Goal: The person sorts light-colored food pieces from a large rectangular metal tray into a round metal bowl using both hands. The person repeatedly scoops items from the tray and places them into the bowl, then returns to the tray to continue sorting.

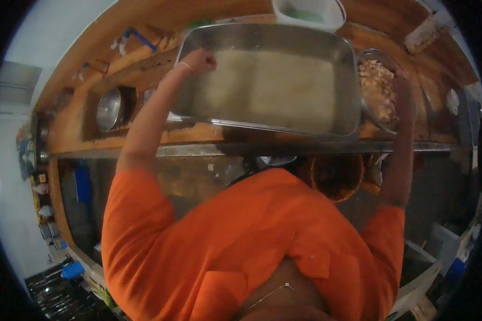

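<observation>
A large rectangular metal tray (293, 88) with a pale, flat layer over its bottom lies on the wooden counter before me. My left hand (203, 62), with a thin band at the wrist, is over the tray's upper left corner, its fingers curled; whether something is between them I cannot tell. To the right of the tray stands an oval metal bowl (389, 128) of light brown pieces (377, 88). My right hand (401, 78) is at the bowl's right edge, dark and blurred, so its fingers are hard to make out.
A white plastic tub (337, 16) stands behind the tray. Round metal bowls, one at the left (109, 110), sit in recesses of the counter. A metal strip (193, 150) runs along the counter's front edge. Below it is an orange-rimmed round container (361, 176).
</observation>
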Demonstrator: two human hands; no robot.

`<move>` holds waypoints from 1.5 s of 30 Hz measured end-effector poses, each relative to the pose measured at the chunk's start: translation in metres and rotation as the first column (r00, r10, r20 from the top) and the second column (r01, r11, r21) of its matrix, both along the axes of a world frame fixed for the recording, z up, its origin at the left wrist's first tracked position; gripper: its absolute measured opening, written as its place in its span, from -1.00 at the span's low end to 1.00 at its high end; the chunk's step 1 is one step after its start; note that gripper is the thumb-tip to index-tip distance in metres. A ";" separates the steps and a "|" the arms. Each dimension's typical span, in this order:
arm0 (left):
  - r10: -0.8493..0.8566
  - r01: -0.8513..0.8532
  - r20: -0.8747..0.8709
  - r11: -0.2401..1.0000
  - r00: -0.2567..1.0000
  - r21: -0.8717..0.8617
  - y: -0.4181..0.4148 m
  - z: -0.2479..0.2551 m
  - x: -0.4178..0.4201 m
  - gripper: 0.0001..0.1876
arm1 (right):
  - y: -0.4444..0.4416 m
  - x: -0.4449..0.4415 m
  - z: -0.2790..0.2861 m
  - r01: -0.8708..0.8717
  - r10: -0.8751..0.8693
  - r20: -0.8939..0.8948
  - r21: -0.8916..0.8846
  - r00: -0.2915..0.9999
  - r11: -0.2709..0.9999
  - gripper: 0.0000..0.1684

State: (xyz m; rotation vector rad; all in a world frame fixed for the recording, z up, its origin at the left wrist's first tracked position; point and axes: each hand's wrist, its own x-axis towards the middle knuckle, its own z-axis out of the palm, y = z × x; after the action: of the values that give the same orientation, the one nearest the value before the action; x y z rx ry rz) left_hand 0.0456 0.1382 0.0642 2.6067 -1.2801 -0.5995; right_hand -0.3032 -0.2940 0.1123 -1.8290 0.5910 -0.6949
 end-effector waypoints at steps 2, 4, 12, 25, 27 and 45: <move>-0.084 0.082 0.002 0.977 0.996 0.195 0.012 -0.022 0.002 -0.62 | -0.033 -0.013 -0.032 -0.019 0.030 0.063 -0.166 0.998 0.986 -0.59; -0.146 0.146 -0.025 0.935 0.989 0.322 0.022 -0.050 -0.009 -0.57 | -0.021 -0.005 -0.035 0.019 -0.046 -0.068 -0.352 0.997 0.936 -0.61; -0.244 0.487 -0.457 0.677 0.856 0.552 0.011 -0.096 -0.057 -0.50 | 0.117 0.070 -0.018 -0.520 0.217 -0.607 -0.381 0.765 0.765 -0.66; -0.168 0.232 -0.312 0.956 0.935 0.180 0.013 -0.066 -0.042 -0.80 | 0.161 0.109 -0.092 -0.674 0.400 -0.837 0.053 0.372 0.737 -0.71; -0.030 0.006 -0.371 0.998 0.928 -0.064 0.005 -0.018 -0.044 -0.81 | 0.160 0.100 -0.058 -0.674 0.288 -0.795 -0.194 0.534 0.713 -0.82; -0.039 -0.432 -0.778 0.814 0.627 -0.389 -0.116 0.001 -0.121 -0.77 | 0.197 0.095 -0.038 -0.308 0.244 -0.202 -0.419 0.949 0.854 -0.76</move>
State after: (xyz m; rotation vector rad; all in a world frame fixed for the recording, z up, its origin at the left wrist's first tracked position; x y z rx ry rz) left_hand -0.0757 0.0220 0.0650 1.6522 -0.6890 -0.9698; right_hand -0.2083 -0.0974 0.0740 -2.3520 0.2530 -0.5332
